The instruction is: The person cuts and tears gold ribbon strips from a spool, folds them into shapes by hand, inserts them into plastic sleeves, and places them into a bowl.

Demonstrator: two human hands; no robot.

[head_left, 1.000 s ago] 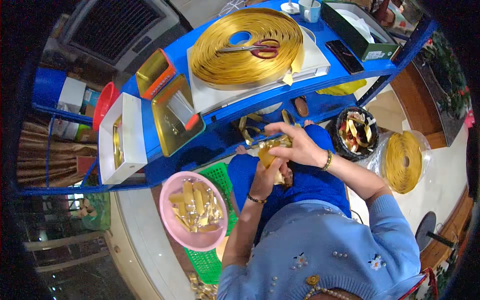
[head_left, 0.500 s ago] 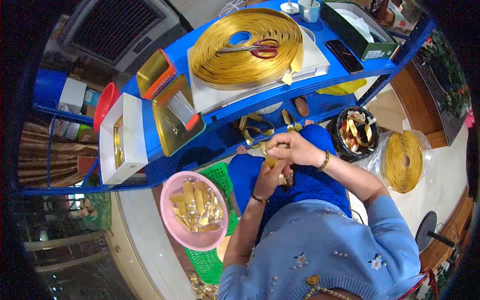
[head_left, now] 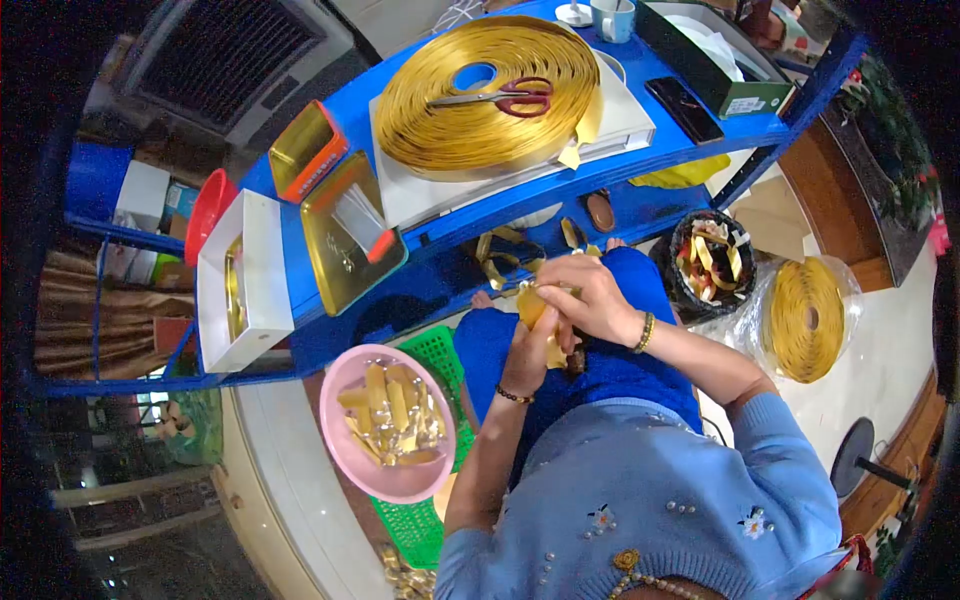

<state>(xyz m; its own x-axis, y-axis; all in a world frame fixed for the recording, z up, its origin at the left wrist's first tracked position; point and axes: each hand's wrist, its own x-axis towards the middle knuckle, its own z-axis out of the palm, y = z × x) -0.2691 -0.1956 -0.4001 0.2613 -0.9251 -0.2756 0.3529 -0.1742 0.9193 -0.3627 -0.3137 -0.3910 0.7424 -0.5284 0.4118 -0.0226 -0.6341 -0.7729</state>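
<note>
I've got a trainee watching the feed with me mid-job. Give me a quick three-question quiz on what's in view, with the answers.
1. Fill in the gap: a pair of ____ lies on top of the big gold roll.
2. True or false: the pink bowl holds several gold pieces.
3. Where are the left hand and right hand?
A) Both inside the pink bowl
B) Together at a gold strip above the lap
C) Apart, one on the phone and one on the cup

Key: 1. scissors; 2. true; 3. B
</note>
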